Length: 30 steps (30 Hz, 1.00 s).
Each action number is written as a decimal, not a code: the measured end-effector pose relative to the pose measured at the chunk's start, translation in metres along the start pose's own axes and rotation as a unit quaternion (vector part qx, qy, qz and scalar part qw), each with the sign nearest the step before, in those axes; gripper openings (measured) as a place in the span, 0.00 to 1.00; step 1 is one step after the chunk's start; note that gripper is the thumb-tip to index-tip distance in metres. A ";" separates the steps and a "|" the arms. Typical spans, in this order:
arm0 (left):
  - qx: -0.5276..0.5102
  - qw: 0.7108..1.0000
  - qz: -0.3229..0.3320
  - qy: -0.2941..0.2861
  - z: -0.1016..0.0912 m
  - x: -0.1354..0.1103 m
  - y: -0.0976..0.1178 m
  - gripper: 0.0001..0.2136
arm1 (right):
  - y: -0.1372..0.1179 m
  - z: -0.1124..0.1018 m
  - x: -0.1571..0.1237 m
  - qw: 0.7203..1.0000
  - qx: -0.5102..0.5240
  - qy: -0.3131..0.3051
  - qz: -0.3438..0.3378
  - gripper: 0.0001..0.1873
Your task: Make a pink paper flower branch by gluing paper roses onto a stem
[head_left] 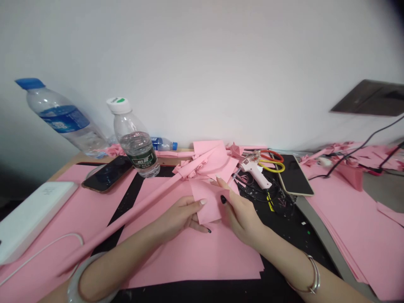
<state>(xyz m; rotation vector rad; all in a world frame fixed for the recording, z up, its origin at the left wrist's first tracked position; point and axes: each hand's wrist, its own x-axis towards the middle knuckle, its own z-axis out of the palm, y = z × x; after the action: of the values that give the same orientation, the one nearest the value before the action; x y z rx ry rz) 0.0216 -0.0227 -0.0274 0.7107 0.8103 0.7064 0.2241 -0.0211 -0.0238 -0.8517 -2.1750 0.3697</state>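
Between my two hands is a small square of pink paper (208, 210), held above larger pink sheets (189, 261) on the black mat. My left hand (183, 214) pinches its left edge, thumb on top and fingers beneath. My right hand (241, 210) is at its right edge, thumb and fingers curled about it. Just beyond lie more pink paper squares (213, 162). A long rolled pink paper tube (132, 214) runs from the lower left up to a cluster of folded pink pieces beside those squares.
A glue gun (257, 172), scissors with yellow and red handles (273, 164) and a phone (293, 174) lie right. At left are a water bottle (135, 143), a larger bottle (67, 115), a dark phone (109, 174) and a white power bank (34, 214). Pink sheets (356, 219) fill the right.
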 end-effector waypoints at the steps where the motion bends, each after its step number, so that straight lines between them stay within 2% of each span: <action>1: -0.003 1.000 -0.003 0.010 0.000 0.000 0.001 0.15 | 0.000 0.000 0.000 1.000 -0.002 -0.003 -0.004 0.34; 7: -0.019 1.000 -0.011 -0.004 0.000 0.001 0.001 0.12 | 0.007 0.001 -0.002 0.998 -0.023 0.034 -0.037 0.41; 10: -0.041 0.999 0.002 0.005 -0.002 0.003 -0.001 0.10 | 0.008 0.000 -0.001 0.998 -0.035 0.001 -0.055 0.42; 14: -0.050 0.998 0.018 -0.023 -0.006 0.005 -0.002 0.10 | 0.008 -0.004 0.001 0.994 -0.068 -0.055 -0.063 0.40; 20: -0.077 0.994 0.037 -0.066 -0.007 0.007 -0.002 0.11 | 0.009 -0.004 0.003 0.989 -0.103 -0.080 -0.068 0.35; 30: -0.091 0.991 0.043 -0.084 -0.005 0.005 -0.002 0.12 | 0.004 -0.006 0.008 0.982 -0.143 -0.091 -0.079 0.24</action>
<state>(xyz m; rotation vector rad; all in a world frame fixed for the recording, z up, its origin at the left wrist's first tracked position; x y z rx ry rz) 0.0200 -0.0184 -0.0331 0.6337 0.5561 0.7770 0.2262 -0.0133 -0.0177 -0.8160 -2.4887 0.0570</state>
